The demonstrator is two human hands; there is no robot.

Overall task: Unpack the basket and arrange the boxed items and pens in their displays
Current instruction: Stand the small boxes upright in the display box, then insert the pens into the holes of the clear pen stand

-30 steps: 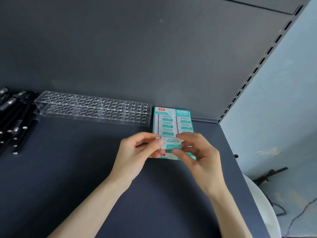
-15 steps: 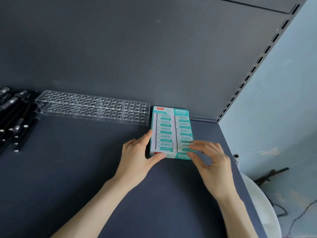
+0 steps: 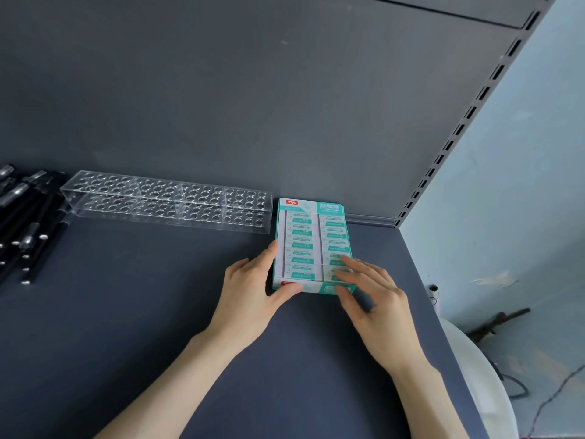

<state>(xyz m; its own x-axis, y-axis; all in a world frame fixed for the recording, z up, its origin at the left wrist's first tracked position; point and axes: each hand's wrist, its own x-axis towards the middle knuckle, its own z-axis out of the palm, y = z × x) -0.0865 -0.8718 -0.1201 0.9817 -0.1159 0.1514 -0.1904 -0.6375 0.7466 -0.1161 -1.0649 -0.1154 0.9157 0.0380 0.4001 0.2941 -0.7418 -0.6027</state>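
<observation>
- Box [image 3: 311, 206] sits back-right on shelf [image 3: 142, 312], just beside rack's [image 3: 164, 204] right end.
- Left grip [image 3: 253, 289] open, flat on box's front-left corner; right grip [image 3: 373, 296] open, fingertips on front-right erasers.
- Pens [image 3: 28, 223] lie far left past rack, axes roughly front-to-back; left grip nearer.

Teal display box [image 3: 311, 236], seemingly full, lies beside clear pen rack [image 3: 164, 201].

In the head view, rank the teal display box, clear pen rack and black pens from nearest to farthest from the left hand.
1. Teal display box: touching the left hand, right of it.
2. Clear pen rack: back left.
3. Black pens: far left.
</observation>
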